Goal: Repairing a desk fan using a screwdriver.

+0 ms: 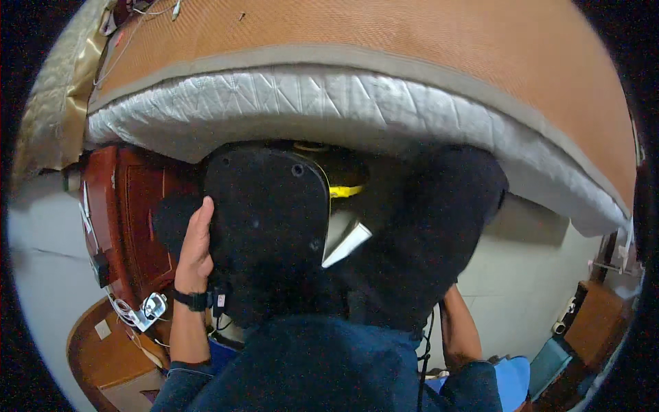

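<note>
A black flat panel with rounded corners and small round holes rests over my lap in front of me. My left hand lies along its left edge, fingers straight and pointing up, seeming to hold it; the far side of the grip is hidden. My right forearm reaches down beside my dark-clothed right leg, and my right hand is hidden there. Between panel and leg, a white wedge-shaped piece sticks out. A bright yellow strip shows beyond the panel's right edge.
A bed with a white quilted mattress and brown mat spans the far side. To the left stand a reddish wooden cabinet and a wooden stand with a white device and cables. Right lie a blue item and brown box.
</note>
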{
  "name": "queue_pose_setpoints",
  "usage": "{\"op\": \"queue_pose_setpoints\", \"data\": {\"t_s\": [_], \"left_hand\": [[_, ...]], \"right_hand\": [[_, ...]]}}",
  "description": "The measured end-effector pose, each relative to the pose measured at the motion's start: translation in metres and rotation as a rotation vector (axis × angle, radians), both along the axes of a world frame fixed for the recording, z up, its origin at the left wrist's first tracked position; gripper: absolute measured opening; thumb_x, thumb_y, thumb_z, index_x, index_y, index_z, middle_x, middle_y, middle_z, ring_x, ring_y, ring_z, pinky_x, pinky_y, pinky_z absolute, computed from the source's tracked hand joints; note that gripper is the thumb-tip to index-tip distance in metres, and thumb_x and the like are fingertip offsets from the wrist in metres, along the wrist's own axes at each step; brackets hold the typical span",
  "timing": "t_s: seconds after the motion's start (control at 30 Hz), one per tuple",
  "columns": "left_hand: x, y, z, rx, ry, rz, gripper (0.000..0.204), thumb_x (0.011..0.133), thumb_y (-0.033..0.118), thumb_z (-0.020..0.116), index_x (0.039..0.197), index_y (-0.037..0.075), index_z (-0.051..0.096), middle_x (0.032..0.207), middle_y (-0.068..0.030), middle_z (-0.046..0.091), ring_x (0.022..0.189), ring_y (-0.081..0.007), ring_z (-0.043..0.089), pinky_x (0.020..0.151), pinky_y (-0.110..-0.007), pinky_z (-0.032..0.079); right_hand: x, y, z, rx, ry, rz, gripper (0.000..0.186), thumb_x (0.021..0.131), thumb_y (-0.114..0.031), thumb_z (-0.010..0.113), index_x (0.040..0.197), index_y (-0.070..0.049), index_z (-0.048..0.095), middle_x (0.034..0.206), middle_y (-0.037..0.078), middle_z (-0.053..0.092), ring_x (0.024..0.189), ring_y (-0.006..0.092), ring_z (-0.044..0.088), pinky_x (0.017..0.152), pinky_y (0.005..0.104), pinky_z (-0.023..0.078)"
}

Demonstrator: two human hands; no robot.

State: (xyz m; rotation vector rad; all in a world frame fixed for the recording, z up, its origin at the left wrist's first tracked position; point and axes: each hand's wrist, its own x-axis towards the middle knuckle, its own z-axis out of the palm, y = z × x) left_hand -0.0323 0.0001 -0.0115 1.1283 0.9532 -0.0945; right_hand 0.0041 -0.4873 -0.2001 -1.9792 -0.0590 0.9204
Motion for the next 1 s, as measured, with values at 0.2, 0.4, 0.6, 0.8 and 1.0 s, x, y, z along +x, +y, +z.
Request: {"op": "queue_pose_setpoints", "data": {"t_s": [0.2,0.4,0.6,0.8,1.0], "left_hand": [[-0.020,0.010,-0.004,0.023,0.104,0.047,0.052,0.107,0.043,0.056,0.142,0.005,0.057,0.139,-0.0083,0.063,0.123,-0.0234,0.062,0.108,-0.040,0.048],[-0.048,0.008,-0.008,0.084,0.153,0.149,0.054,0.109,0.042,0.052,0.142,0.000,0.054,0.139,-0.0101,0.061,0.123,-0.0218,0.060,0.108,-0.037,0.047],[-0.075,-0.019,-0.010,0.109,0.076,0.222,0.049,0.110,0.039,0.051,0.143,0.002,0.052,0.141,-0.0093,0.059,0.127,-0.0222,0.058,0.110,-0.038,0.045],[-0.070,-0.053,-0.011,0.156,0.073,0.252,0.052,0.109,0.041,0.053,0.142,0.001,0.055,0.138,-0.0102,0.063,0.125,-0.0214,0.061,0.109,-0.037,0.047],[-0.095,-0.088,0.013,0.126,-0.027,0.109,0.051,0.108,0.043,0.056,0.132,-0.001,0.063,0.130,-0.0084,0.068,0.116,-0.0172,0.064,0.101,-0.033,0.050]], "right_hand": [[-0.032,-0.007,0.021,-0.155,0.197,-0.011,0.044,0.090,-0.021,0.074,0.127,0.001,0.065,0.115,0.025,0.073,0.103,0.0424,0.071,0.087,0.0451,0.056],[-0.061,-0.019,0.037,-0.249,0.329,-0.052,0.045,0.090,-0.021,0.075,0.128,0.001,0.065,0.114,0.025,0.074,0.102,0.0423,0.071,0.087,0.0451,0.056],[-0.096,-0.036,0.037,-0.273,0.368,-0.075,0.045,0.089,-0.021,0.075,0.128,0.001,0.064,0.113,0.025,0.074,0.101,0.0421,0.071,0.087,0.0452,0.056],[-0.144,-0.066,0.038,-0.223,0.302,-0.083,0.046,0.089,-0.021,0.076,0.128,0.001,0.064,0.112,0.024,0.074,0.100,0.0419,0.072,0.087,0.0452,0.056],[-0.173,-0.095,0.028,-0.132,0.181,-0.083,0.047,0.089,-0.021,0.076,0.128,0.001,0.064,0.110,0.024,0.075,0.099,0.0418,0.072,0.087,0.0453,0.056]]}}
